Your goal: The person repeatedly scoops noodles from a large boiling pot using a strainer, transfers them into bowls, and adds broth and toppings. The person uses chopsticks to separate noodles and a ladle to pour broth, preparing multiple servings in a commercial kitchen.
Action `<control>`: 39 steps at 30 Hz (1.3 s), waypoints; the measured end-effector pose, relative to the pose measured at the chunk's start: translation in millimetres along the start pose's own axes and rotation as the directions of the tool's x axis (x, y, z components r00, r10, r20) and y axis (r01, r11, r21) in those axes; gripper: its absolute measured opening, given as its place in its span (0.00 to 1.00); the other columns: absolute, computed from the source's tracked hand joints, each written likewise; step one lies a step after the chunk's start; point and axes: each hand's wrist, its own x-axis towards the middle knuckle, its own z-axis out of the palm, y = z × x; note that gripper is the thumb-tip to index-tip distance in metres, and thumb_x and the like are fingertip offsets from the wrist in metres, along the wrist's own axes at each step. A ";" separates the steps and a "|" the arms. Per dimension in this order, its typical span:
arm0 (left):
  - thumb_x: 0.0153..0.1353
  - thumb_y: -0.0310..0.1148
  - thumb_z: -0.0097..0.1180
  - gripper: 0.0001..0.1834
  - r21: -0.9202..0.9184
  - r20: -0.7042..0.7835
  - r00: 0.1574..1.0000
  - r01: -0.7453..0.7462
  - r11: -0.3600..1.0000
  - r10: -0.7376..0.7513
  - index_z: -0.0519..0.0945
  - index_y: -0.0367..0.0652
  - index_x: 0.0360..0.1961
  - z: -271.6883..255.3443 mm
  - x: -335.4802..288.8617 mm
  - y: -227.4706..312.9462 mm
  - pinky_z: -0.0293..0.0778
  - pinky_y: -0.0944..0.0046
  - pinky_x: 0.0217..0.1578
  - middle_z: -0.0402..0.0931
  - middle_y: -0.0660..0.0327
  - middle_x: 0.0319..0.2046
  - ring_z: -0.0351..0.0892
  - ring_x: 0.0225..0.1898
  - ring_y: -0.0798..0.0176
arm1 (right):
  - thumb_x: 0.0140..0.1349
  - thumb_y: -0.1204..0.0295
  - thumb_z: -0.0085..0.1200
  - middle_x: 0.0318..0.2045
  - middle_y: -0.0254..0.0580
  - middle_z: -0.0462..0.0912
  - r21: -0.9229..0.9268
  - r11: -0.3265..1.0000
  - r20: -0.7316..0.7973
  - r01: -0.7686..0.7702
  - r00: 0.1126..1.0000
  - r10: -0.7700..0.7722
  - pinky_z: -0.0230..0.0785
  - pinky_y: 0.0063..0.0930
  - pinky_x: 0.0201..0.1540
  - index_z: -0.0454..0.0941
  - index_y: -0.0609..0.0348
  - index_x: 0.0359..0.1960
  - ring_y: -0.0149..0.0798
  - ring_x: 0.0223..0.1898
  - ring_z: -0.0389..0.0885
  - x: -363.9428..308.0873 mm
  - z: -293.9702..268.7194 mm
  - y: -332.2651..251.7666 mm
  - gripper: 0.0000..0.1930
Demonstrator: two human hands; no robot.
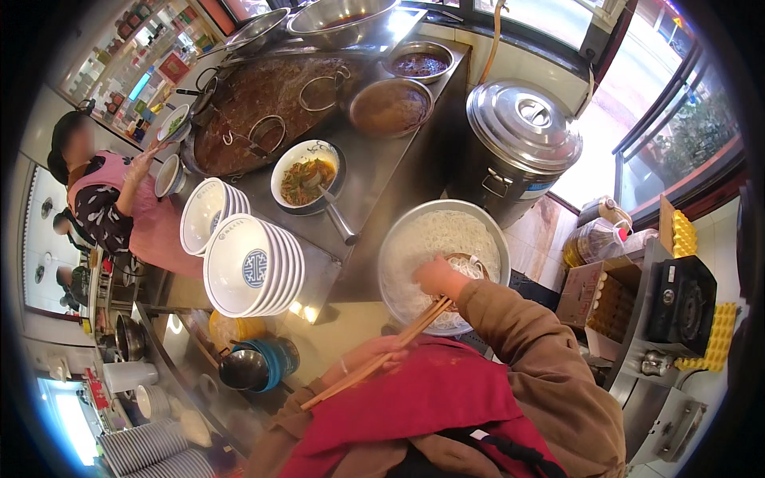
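- White noodles (430, 231) lie in a wide metal basin (497, 239), right in front of the person.
- The left hand (378, 354) has its fingers closed round long wooden chopsticks (414, 327); the right hand (442, 279) is over the noodles, its grip impossible for me to tell.
- Beyond runs a steel counter (382, 179), with a bright doorway (588, 151) off to the right.
- A lidded pot (506, 191) stands between basin and doorway.
- Stacked bowls (227, 279) crowd the counter's near end, partly hiding a co-worker's pink apron (159, 239).
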 end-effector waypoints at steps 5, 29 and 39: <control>0.69 0.35 0.45 0.15 -0.065 0.023 0.999 -0.043 0.997 0.044 0.67 0.38 0.52 3.0 -2.4 -2.1 0.66 0.72 0.28 0.63 0.71 0.24 0.63 0.20 0.76 | 0.61 0.67 0.51 0.43 0.45 0.83 0.709 0.629 -0.382 0.320 0.923 -0.039 0.68 0.39 0.52 0.80 0.55 0.46 0.45 0.46 0.81 -25.4 -24.9 11.1 0.14; 0.70 0.30 0.40 0.19 -0.485 0.114 0.990 -0.019 0.874 0.084 0.62 0.33 0.58 10.8 14.3 -21.6 0.72 0.75 0.28 0.61 0.65 0.25 0.64 0.23 0.73 | 0.64 0.53 0.47 0.48 0.49 0.80 0.968 0.228 -0.028 -0.103 0.860 0.509 0.70 0.34 0.50 0.75 0.63 0.52 0.37 0.50 0.77 -65.3 54.4 109.5 0.25; 0.69 0.32 0.45 0.16 -0.335 0.009 0.999 -0.027 0.942 0.032 0.69 0.35 0.54 -47.9 32.4 -14.7 0.71 0.75 0.31 0.65 0.69 0.26 0.65 0.24 0.75 | 0.63 0.66 0.53 0.28 0.44 0.82 0.546 0.595 -0.803 0.590 0.572 0.169 0.71 0.28 0.37 0.80 0.64 0.38 0.34 0.31 0.80 22.4 -227.4 103.9 0.12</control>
